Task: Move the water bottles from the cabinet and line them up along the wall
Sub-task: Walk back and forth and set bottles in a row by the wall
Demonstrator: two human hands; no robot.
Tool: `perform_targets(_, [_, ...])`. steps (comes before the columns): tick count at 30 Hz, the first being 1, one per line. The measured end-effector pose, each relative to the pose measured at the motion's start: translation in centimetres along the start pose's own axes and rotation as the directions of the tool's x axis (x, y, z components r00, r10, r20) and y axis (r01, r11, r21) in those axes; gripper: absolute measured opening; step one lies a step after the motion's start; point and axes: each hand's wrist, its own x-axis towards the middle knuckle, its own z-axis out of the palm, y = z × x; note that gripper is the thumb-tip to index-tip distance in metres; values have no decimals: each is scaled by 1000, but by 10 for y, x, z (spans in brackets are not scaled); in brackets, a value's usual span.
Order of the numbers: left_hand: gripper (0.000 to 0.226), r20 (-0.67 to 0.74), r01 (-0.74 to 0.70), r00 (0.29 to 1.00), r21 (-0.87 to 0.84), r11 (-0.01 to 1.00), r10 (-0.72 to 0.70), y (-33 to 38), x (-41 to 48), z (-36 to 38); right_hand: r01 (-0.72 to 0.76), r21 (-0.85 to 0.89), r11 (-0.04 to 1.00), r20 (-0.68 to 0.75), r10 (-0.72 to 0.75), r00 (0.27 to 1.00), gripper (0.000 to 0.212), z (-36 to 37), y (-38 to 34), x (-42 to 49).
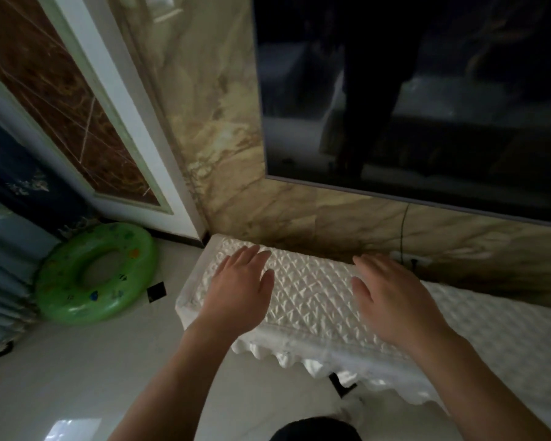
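A low cabinet (309,294) covered with a white quilted cloth stands against a marbled beige wall (331,218). Both my hands reach out over its top, palms down, fingers straight and spread. My left hand (239,288) is over the cabinet's left end. My right hand (392,297) is over the middle. Neither hand holds anything. I cannot tell whether they touch the cloth. No water bottle is in view.
A large dark screen (411,100) hangs on the wall above the cabinet. A green inflatable swim ring (61,281) lies on the pale floor at the left, beside blue curtains (7,281). A white socket with a black cable (411,259) sits behind the cabinet.
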Motion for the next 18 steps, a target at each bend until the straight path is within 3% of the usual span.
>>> perform_targets(18, [47,54,-67,996,-60,996,70,242,82,124,-101,-32,994,21,102,995,48,-34,273,-13])
